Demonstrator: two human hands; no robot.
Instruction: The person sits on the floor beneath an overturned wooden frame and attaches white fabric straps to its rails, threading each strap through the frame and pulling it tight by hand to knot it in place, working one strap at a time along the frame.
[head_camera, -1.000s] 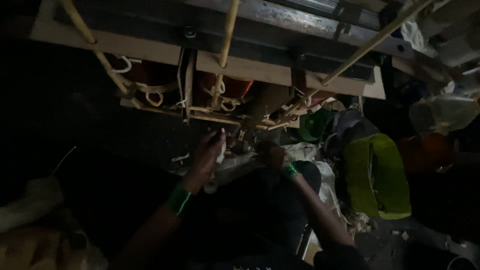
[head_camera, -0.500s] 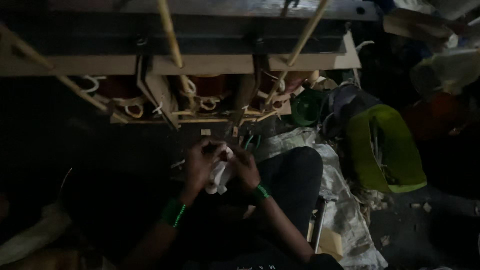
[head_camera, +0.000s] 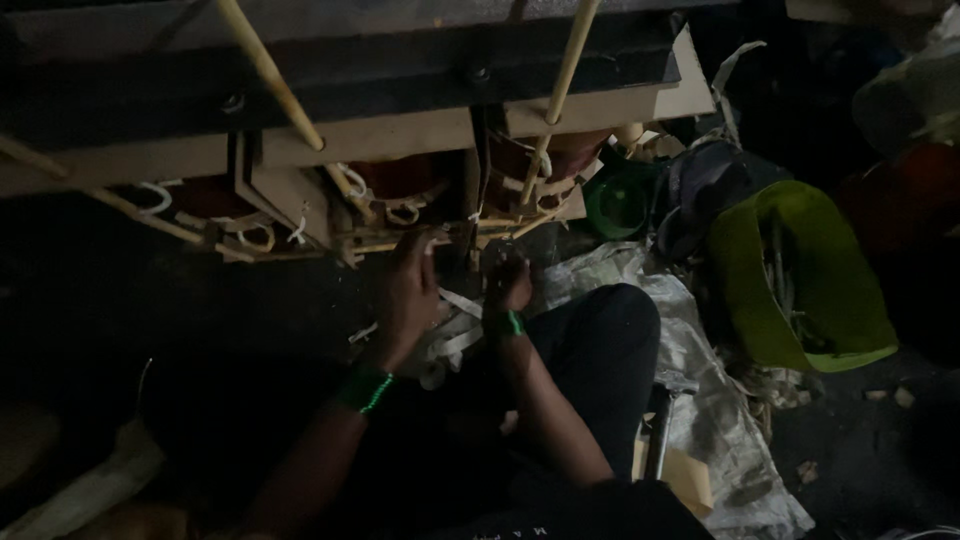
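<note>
Now that my view has closed in since half a second ago, I see my left hand pinching white tape strips, my right hand's grip unreadable, both raised to the wooden frame.

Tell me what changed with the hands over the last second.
Both hands, left hand and right hand, have risen from the lap to the wooden frame, off the white strips. The green container stayed beside the knee.
</note>
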